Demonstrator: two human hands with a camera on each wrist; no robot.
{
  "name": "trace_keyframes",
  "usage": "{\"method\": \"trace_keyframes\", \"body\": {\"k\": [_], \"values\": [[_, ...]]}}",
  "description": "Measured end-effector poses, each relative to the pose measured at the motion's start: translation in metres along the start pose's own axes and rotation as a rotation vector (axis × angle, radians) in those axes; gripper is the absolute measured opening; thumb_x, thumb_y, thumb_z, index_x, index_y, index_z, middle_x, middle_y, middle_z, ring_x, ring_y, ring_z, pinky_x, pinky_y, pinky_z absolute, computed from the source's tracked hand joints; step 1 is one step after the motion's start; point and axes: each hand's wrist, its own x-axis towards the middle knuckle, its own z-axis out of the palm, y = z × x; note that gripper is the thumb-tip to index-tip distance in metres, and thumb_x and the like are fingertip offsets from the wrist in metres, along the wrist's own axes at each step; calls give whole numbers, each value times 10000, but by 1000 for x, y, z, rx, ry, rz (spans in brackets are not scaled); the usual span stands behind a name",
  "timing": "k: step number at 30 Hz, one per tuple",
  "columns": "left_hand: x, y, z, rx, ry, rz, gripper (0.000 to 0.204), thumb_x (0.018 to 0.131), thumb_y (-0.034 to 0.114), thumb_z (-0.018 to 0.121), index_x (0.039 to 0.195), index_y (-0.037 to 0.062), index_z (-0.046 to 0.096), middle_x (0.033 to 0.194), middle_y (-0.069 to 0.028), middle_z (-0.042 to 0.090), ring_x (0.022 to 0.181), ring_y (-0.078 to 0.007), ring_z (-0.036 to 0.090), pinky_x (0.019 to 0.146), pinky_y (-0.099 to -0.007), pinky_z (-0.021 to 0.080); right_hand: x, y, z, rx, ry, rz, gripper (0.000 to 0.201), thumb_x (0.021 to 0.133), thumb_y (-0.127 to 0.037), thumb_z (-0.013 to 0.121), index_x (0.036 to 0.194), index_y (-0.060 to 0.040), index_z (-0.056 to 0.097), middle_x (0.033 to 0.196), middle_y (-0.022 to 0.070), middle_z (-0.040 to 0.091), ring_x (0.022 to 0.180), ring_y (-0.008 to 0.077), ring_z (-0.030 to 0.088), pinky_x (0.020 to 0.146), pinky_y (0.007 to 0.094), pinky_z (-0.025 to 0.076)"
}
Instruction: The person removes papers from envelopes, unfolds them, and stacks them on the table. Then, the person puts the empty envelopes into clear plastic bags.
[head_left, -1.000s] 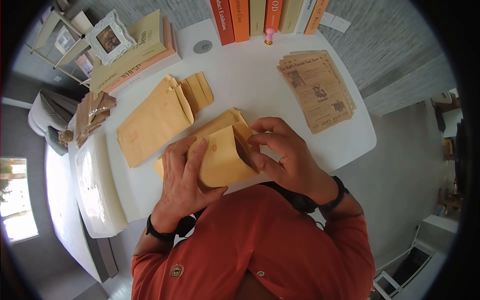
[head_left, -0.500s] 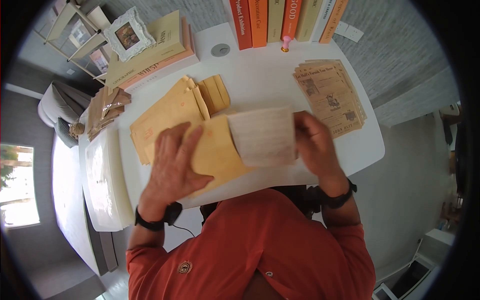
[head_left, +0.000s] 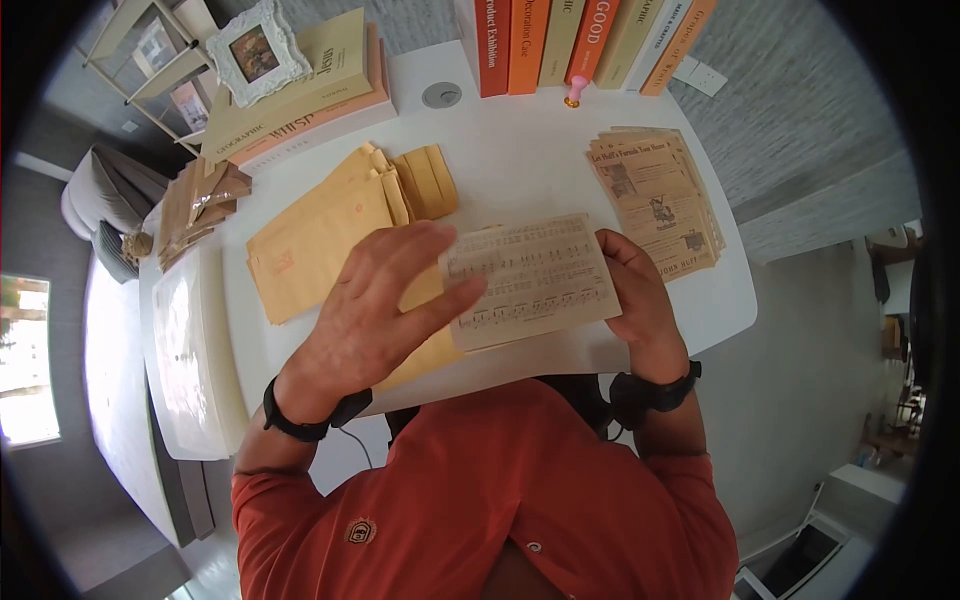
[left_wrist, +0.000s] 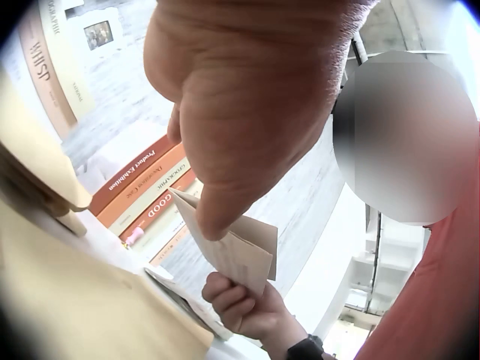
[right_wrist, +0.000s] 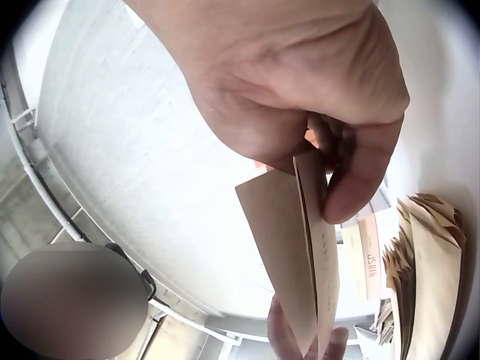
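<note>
My right hand [head_left: 640, 290] pinches the right edge of aged papers printed with music [head_left: 535, 270], held above the table's front. In the right wrist view the papers [right_wrist: 296, 247] stand as two leaves, slightly parted. My left hand [head_left: 375, 310] is at their left end, fingers extended and spread, the thumb overlapping the printed face in the head view. Beneath that hand lies a yellow kraft envelope [head_left: 425, 362], partly hidden by hand and papers. A stack of kraft envelopes [head_left: 310, 240] lies to the left, with a smaller envelope [head_left: 427, 180] beside it.
Printed brown sheets [head_left: 655, 210] lie at the right of the white table [head_left: 520, 150]. Upright books [head_left: 570, 45], a pink-handled stamp [head_left: 575, 88] and stacked books with a white frame [head_left: 258, 50] line the back. Clear plastic sleeves [head_left: 190, 350] and brown packets [head_left: 205, 205] are at left.
The right hand has drawn the music papers out of the kraft envelope and now holds them tilted, print visible. The left hand has lifted off the envelope and moved to the papers' left end.
</note>
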Motion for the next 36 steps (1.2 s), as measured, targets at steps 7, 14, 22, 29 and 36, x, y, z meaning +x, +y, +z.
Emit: {"method": "trace_keyframes", "body": {"k": [7,14,22,29,36], "values": [[-5,-13,1,-526,-43,-24,285,730,47,800,1009,38,743,958,-88,701,887,-255,693,772,-357,574,-2,2,7,-66,-34,72,107,991,-68,601,1057,10,633,964,31,669,826,63,626,735,216,530],[-19,-2,14,-643,216,-604,253,802,-68,719,1034,31,744,1047,-153,658,822,-291,685,760,-329,572,-2,9,4,-17,-26,153,85,959,-78,640,1012,-12,632,928,7,653,804,63,618,726,237,529],[-6,9,-3,-234,-49,51,285,729,-3,750,1008,56,763,1201,-116,627,1031,-302,631,836,-409,548,-5,3,17,68,123,179,108,971,-41,613,1068,3,633,992,41,669,840,81,644,718,238,534],[-18,0,0,-448,24,-161,156,761,58,815,901,30,750,933,-71,679,797,-241,669,690,-331,537,-11,7,12,188,-110,159,131,1020,-98,576,1109,-6,606,1010,33,657,888,77,629,760,231,516],[-32,-11,21,-1011,250,-366,150,834,68,820,954,23,741,932,-43,674,807,-132,643,718,-277,505,-16,14,11,231,-175,21,80,1005,-95,621,1048,-39,584,972,4,636,852,55,599,754,223,498]]}}
